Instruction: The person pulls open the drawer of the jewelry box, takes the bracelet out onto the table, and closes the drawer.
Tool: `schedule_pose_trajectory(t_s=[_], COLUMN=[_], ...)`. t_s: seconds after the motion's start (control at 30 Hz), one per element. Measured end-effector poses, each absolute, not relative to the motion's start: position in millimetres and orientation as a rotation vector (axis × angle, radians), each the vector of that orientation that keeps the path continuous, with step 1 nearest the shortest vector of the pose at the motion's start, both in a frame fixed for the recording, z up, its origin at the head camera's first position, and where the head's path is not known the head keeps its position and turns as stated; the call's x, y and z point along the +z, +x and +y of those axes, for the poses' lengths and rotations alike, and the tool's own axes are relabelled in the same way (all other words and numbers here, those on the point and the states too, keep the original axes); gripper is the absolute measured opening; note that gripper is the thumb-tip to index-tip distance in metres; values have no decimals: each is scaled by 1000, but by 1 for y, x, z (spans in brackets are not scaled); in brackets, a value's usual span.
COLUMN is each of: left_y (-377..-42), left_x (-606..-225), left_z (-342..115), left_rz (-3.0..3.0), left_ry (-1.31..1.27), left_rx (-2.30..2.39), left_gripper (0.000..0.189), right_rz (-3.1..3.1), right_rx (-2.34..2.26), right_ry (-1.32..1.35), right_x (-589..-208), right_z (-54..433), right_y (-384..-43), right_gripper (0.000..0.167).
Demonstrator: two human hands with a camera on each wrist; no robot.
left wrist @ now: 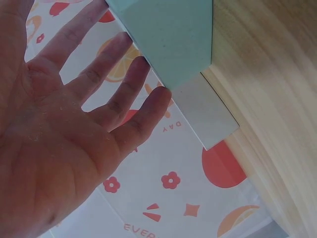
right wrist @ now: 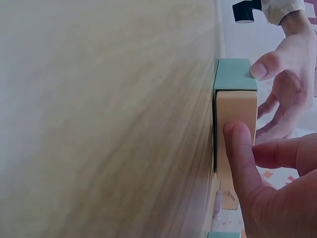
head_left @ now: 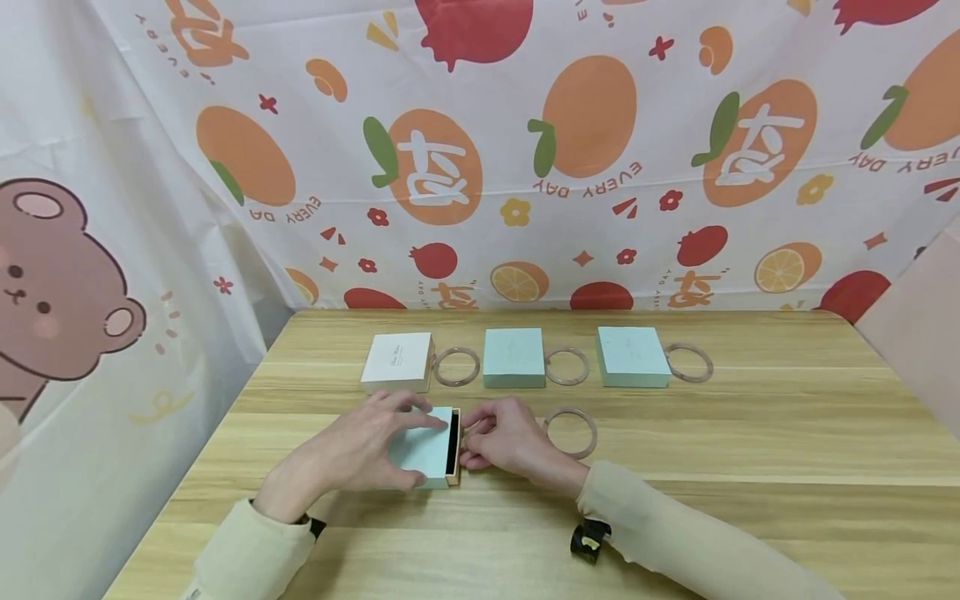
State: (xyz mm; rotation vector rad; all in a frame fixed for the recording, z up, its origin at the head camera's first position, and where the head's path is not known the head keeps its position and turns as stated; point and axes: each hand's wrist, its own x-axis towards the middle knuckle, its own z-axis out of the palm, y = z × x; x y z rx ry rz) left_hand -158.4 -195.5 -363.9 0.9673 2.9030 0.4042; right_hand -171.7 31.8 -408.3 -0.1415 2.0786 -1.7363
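Observation:
My left hand (head_left: pixel 358 450) spans a light-blue drawer box (head_left: pixel 420 446), thumb at its near edge and fingers over the top and far side. In the right wrist view, the left thumb (right wrist: pixel 265 65) presses the sleeve's near side. The drawer (right wrist: pixel 237 109), peach-coloured at its end, sticks a little out of the sleeve's right side, with a strip of black lining showing. My right hand (head_left: pixel 510 442) has its fingers bent at that end; in the right wrist view, finger and thumb come together against it. Right beside this wrist lies a translucent bangle (head_left: pixel 572 433).
Behind the hands stand a white box (head_left: pixel 397 358) and two light-blue boxes (head_left: pixel 514 354) (head_left: pixel 632 354) in a row. To the right of each lies a bangle (head_left: pixel 456 367) (head_left: pixel 567 367) (head_left: pixel 691 363). A fruit-print curtain (head_left: pixel 517 208) hangs along the back edge of the wooden table (head_left: pixel 787 433).

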Motion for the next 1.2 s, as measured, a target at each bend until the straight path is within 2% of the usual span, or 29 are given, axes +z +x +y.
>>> schedule_pose_trajectory(t_s=[1.2], left_y=[-158], left_x=[-366], left_z=[-195], left_rz=[2913], left_ry=[972], left_rx=[414], left_gripper=[53], right_rz=[2019], right_rx=[-1808], right_ry=[-167], right_x=[-410], right_z=[23], right_y=[-170], right_gripper=[19])
